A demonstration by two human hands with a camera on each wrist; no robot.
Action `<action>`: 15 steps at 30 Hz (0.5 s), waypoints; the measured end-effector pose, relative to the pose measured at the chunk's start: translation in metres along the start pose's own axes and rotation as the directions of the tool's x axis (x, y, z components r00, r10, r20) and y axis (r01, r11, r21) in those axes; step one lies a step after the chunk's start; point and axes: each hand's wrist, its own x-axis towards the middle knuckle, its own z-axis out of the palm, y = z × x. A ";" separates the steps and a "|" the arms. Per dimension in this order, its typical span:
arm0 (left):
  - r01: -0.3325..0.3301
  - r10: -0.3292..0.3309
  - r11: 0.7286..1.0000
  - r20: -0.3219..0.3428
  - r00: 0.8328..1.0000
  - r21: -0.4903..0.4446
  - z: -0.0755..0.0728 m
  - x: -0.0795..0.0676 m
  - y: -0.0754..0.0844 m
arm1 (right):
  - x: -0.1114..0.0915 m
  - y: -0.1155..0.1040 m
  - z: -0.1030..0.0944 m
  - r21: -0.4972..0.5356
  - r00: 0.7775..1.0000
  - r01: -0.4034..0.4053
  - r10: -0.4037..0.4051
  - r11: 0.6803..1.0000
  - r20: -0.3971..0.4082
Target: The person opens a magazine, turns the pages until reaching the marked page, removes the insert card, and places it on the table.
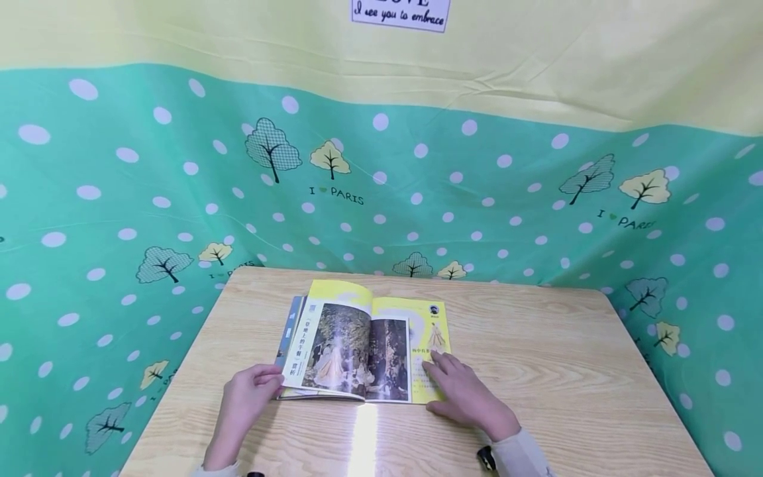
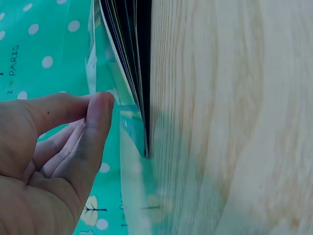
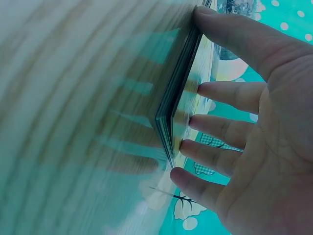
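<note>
An open magazine [image 1: 390, 351] lies on the wooden table, with a painting of figures among trees printed across its two pages. At its left edge my left hand [image 1: 249, 392] pinches a page between thumb and index finger. The left wrist view shows that pinched page [image 2: 92, 63] standing off the pages beneath it. My right hand [image 1: 463, 392] rests on the right page, its fingers spread and fairly straight. In the right wrist view the fingertips [image 3: 188, 147] touch the page, and the thumb lies along the magazine's lower edge.
The wooden table [image 1: 536, 351] extends around the magazine, with a bright streak of reflected light [image 1: 363, 440] in front. A green and yellow curtain [image 1: 417, 199] with dots and trees hangs behind the table and along both sides.
</note>
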 end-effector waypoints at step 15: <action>0.038 -0.036 0.997 0.033 0.999 -0.063 0.002 0.002 -0.008 | -0.008 0.009 -0.011 0.155 0.998 0.053 -0.056 0.987 0.013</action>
